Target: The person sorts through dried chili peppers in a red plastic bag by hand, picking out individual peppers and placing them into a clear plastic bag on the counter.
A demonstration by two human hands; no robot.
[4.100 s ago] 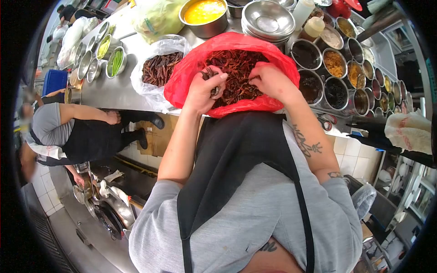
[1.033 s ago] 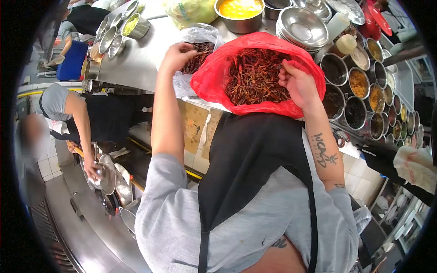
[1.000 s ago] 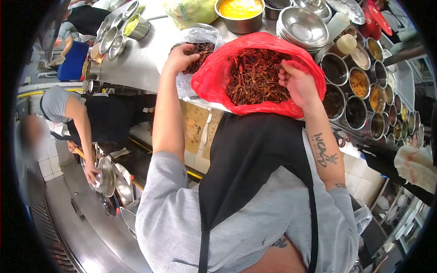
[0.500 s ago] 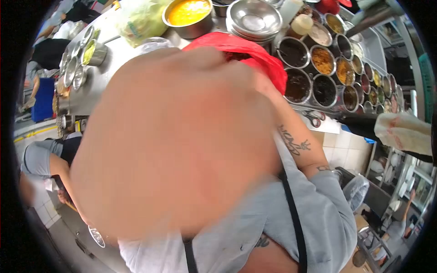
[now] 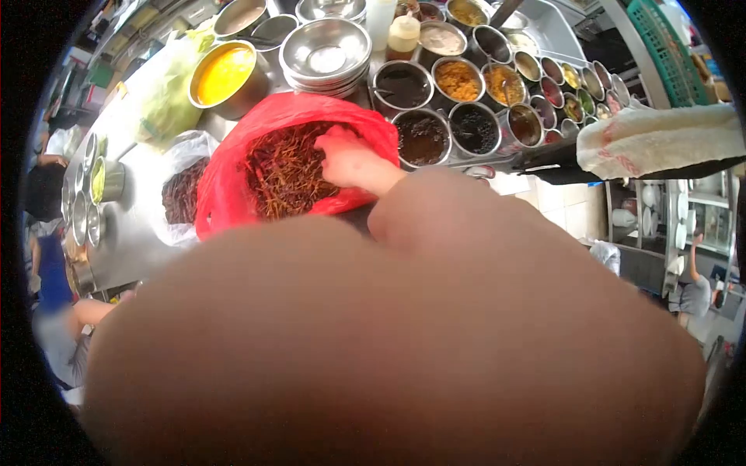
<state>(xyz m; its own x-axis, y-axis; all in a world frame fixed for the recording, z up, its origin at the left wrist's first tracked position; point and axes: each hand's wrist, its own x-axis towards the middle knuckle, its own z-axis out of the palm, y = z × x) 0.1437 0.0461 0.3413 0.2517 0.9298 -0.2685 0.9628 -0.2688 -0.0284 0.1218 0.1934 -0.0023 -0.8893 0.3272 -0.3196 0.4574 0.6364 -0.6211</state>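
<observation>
Head view: big blurred skin-toned mass, prob. an arm close to lens, fills lower two-thirds; left hand not seen. Right hand [image 5: 350,159] reaches into red bag [image 5: 225,186], resting on dried chillies [image 5: 284,171] at bag's right side. Fingers bent down into the pile, tips buried; can't tell if anything pinched or how far open. Red bag sits near bench's front edge, mouth wide open, full of chillies. Just left of it, touching, clear bag [image 5: 183,159] w/ darker chillies. Behind, toward back of bench: pot [image 5: 225,74] of yellow liquid, green-tinted bag [image 5: 159,105] left of pot, stack of steel bowls [image 5: 326,54] right of pot. Squeeze bottle [image 5: 404,39] just right of stack. Right of red bag, rows of round tins [image 5: 474,124] w/ dark sauces, orange-brown pastes & spices, running off to bench's right end. Small steel cups [image 5: 97,186] along left edge, one w/ green stuff. Cloth [image 5: 660,140] w/ red marks at far right, off bench. Another person [image 5: 54,342] at lower left, mostly hidden.
</observation>
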